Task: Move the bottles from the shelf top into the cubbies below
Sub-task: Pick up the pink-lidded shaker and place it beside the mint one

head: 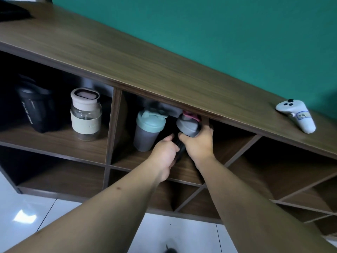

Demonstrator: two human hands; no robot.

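Observation:
Both hands hold a dark shaker bottle with a grey lid and pink cap inside the middle upper cubby. My left hand grips its lower body; my right hand wraps its upper body just under the lid. The bottle tilts left, its cap close under the wooden shelf top. Beside it on the left stands a grey shaker with a mint lid. The left cubby holds a clear glass bottle with a cream lid and sleeve and a black shaker.
A white handheld controller with a label lies on the shelf top at right. A dark object sits at the top's far left. Lower cubbies and diagonal dividers lie below and right. White tiled floor is beneath.

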